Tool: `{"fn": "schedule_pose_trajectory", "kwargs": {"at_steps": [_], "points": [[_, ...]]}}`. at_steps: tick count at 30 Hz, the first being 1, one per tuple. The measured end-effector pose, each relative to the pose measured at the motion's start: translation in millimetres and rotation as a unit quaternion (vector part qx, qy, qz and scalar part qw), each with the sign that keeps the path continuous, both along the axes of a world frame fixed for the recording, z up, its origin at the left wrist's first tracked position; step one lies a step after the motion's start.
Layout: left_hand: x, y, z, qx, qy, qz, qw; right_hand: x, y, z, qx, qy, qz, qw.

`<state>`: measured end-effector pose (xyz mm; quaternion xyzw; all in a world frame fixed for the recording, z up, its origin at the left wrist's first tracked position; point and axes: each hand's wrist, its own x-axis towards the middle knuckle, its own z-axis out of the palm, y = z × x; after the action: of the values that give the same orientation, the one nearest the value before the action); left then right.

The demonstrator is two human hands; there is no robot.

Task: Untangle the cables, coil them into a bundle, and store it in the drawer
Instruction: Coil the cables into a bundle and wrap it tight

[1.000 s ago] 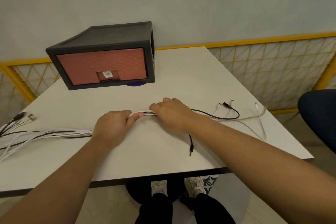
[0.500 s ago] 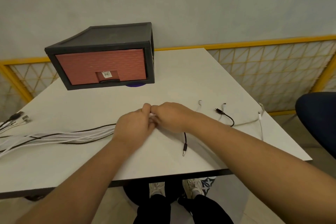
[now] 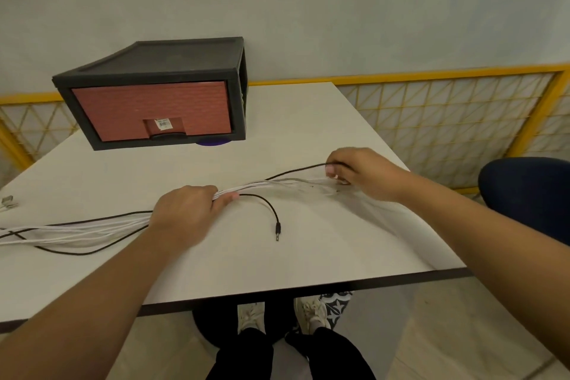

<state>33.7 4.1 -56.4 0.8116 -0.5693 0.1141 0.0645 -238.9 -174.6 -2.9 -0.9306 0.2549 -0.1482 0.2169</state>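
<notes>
A bundle of white and black cables (image 3: 77, 230) lies stretched across the white table (image 3: 308, 139). My left hand (image 3: 188, 210) grips the bundle near the table's middle. My right hand (image 3: 361, 174) pinches the cable ends to the right, holding the strands taut between both hands. One black cable with a jack plug (image 3: 277, 231) hangs loose from the left hand onto the table. The black drawer unit with its red drawer front (image 3: 151, 111) stands shut at the back left.
A loose plug (image 3: 9, 200) lies at the table's left edge. A yellow mesh fence (image 3: 447, 120) runs behind the table. A dark blue chair (image 3: 530, 191) stands at the right. My feet (image 3: 277, 315) show under the table's front edge.
My hands were together at the table's middle; my right hand has slid right along the cables, drawing the strands straight. The left hand moved slightly left, still gripping the bundle.
</notes>
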Motion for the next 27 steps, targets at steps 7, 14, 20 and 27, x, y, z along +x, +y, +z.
{"fn": "schedule_pose_trajectory", "kwargs": {"at_steps": [7, 14, 20, 27], "points": [[-1, -1, -1, -0.01, 0.014, -0.001, 1.0, -25, -11, 20, 0.158, -0.048, -0.025, 0.986], [2, -1, -2, -0.012, 0.013, -0.001, 1.0, -18, -15, 20, -0.069, 0.181, -0.082, 0.978], [4, -3, -5, -0.007, 0.003, 0.006, 1.0, -6, -18, 8, -0.118, 0.238, -0.142, 0.953], [3, -3, -4, -0.016, 0.002, 0.004, 1.0, 4, -24, -4, -0.133, 0.237, -0.239, 0.932]]}}
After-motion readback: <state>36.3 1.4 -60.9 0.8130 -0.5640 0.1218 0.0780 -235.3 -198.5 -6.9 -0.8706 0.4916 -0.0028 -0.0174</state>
